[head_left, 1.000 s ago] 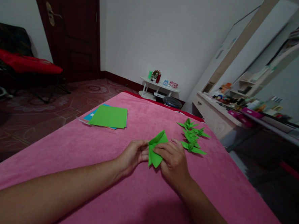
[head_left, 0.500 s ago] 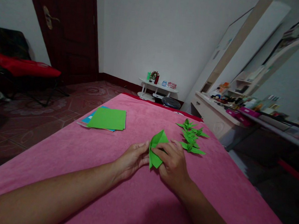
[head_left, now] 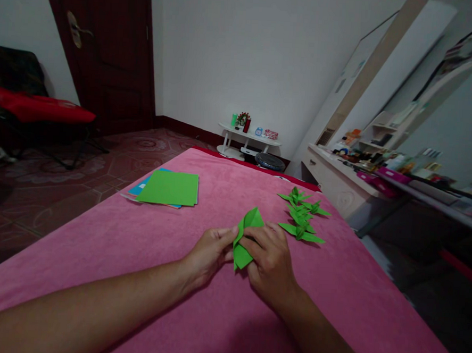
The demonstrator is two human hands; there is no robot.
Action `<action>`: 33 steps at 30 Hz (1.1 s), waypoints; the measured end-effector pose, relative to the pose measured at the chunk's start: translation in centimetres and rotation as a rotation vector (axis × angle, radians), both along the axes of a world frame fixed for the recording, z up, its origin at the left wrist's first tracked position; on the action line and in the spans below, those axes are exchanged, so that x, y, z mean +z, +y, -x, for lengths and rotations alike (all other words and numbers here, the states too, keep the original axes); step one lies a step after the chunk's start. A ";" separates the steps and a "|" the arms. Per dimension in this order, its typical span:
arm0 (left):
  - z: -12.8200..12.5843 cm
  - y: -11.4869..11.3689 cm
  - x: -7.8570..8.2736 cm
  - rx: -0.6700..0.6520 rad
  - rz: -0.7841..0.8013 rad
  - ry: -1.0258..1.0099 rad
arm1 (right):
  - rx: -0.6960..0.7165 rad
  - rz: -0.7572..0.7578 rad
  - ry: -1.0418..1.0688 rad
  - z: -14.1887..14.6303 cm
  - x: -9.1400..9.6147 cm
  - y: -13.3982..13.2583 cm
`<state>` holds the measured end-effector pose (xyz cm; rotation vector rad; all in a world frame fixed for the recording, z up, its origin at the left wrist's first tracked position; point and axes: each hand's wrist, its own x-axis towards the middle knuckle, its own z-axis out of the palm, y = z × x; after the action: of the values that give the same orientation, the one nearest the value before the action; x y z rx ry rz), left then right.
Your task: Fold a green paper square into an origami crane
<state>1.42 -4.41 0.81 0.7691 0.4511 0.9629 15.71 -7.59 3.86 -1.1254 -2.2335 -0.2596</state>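
A partly folded sheet of green origami paper (head_left: 244, 254) is held between both hands above the pink cover. My left hand (head_left: 212, 252) pinches its left edge with the thumb in front and the fingers behind. My right hand (head_left: 270, 256) grips it from the right, with fingers bent over the front face; the thumb is mostly hidden. One pointed corner sticks up above the hands and another points down below them. Several folded green paper cranes (head_left: 301, 215) lie clustered just beyond my right hand.
A stack of green and blue paper sheets (head_left: 169, 187) lies on the pink-covered bed (head_left: 131, 319), left of my hands. On the right stands a dressing table (head_left: 340, 175) crowded with bottles. A low white shelf (head_left: 250, 135) stands by the wall, a red chair (head_left: 44, 110) at left.
The paper has tipped slightly and its left side is pressed further inward, so it looks narrower. Both hands have shifted slightly with it, still gripping.
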 end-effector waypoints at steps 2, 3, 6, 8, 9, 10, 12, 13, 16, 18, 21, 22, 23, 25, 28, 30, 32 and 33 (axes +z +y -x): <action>-0.2 0.0 -0.1 0.024 -0.011 0.008 | 0.000 -0.001 0.000 0.1 0.0 0.0; -0.3 -0.1 -0.2 0.038 -0.013 0.012 | 0.000 -0.003 -0.002 0.1 0.0 0.0; -0.5 -0.2 -0.3 0.073 0.002 0.023 | -0.005 -0.004 -0.013 0.2 0.0 -0.1; -0.5 -0.2 -0.3 0.082 0.014 0.033 | -0.013 -0.006 -0.017 0.3 0.0 -0.2; -0.5 -0.2 -0.3 0.084 0.016 0.037 | -0.017 -0.008 -0.016 0.3 -0.1 -0.3; -0.5 -0.2 -0.3 0.083 0.016 0.040 | -0.021 -0.010 -0.015 0.2 -0.1 -0.3; -0.4 -0.2 -0.2 0.080 0.006 0.036 | -0.020 -0.018 -0.012 0.2 -0.1 -0.3; -0.4 -0.2 -0.2 0.075 0.001 0.031 | -0.019 -0.024 -0.010 0.1 -0.1 -0.4; -0.3 -0.1 -0.2 0.060 -0.012 0.019 | -0.011 -0.045 -0.001 0.1 -0.2 -0.4; -0.2 -0.1 -0.1 0.048 -0.019 0.019 | -0.008 -0.053 0.005 0.1 -0.2 -0.3; 0.0 0.0 0.0 0.029 -0.020 0.013 | -0.002 -0.057 0.015 0.1 -0.3 -0.3; 0.0 0.0 0.0 0.027 -0.011 0.005 | 0.000 -0.058 0.017 0.1 -0.4 -0.3; 0.0 0.0 0.0 0.029 0.002 -0.002 | 0.003 -0.059 0.017 0.1 -0.4 -0.2; 0.0 0.1 0.0 0.038 0.034 -0.016 | 0.008 -0.062 0.015 0.1 -0.4 -0.2; 0.0 0.2 0.0 0.040 0.069 -0.011 | 0.019 -0.071 0.008 0.1 -0.5 -0.2; -0.1 0.3 -0.1 0.041 0.072 -0.012 | 0.024 -0.075 0.004 0.1 -0.4 -0.2; 0.0 0.3 -0.1 0.038 0.061 -0.013 | 0.023 -0.073 0.001 0.2 -0.4 -0.2; 0.0 0.3 -0.1 0.035 0.053 -0.011 | 0.023 -0.073 0.002 0.2 -0.4 -0.3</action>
<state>1.42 -4.12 0.71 0.7097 0.4798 0.9837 15.53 -7.86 3.49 -1.0606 -2.2156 -0.3275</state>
